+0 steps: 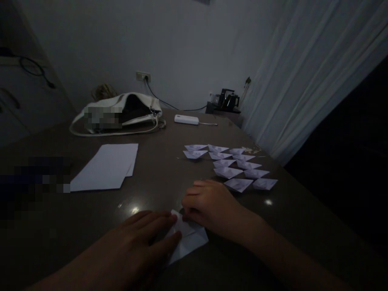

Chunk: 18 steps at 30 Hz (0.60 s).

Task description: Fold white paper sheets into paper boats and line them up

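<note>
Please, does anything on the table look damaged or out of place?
Yes: pale, irregular patches mark the dark, glossy tabletop near its right edge, beside small white folded-paper boats; possibly worn coating. Also, one white paper sheet pokes out askew.

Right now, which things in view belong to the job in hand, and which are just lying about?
Likely in the job:
- partly folded paper
- paper boats
- loose white sheets

Likely just lying about:
- white bag
- white corded device
- black kettle
</note>
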Available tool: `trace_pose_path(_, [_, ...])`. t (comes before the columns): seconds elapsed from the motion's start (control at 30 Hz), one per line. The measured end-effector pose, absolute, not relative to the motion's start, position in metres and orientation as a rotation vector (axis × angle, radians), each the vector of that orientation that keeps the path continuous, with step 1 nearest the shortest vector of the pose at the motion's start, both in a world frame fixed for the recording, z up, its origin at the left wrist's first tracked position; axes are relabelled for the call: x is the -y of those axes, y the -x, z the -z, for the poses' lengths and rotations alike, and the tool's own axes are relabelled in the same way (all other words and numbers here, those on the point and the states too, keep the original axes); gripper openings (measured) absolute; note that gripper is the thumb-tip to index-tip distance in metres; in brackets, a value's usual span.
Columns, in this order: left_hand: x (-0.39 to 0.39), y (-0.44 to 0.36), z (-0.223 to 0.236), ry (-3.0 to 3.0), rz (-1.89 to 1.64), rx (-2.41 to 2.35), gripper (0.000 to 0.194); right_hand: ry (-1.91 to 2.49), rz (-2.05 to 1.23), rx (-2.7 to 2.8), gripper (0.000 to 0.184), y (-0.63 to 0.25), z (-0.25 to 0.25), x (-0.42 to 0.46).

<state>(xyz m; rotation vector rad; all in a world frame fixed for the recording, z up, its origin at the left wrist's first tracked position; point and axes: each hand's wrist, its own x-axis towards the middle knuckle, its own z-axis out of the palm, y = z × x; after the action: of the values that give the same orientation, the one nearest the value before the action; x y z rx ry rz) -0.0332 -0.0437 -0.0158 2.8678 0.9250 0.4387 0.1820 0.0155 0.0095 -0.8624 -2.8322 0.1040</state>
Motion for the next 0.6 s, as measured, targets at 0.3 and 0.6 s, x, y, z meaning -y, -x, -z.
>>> trace_pose_path(0.3, [0.039, 0.059, 0.044, -2.83, -0.38, -0.935, 0.056, 1.052, -0.3, 2.868, 0.005, -0.191, -0.022, -0.009])
trace_pose_path(0.6, [0.04, 0.058, 0.043, -2.792, -0.447, -0.902, 0.058, 1.241, -0.449, 2.83, 0.005, -0.2, -0.028, -0.005])
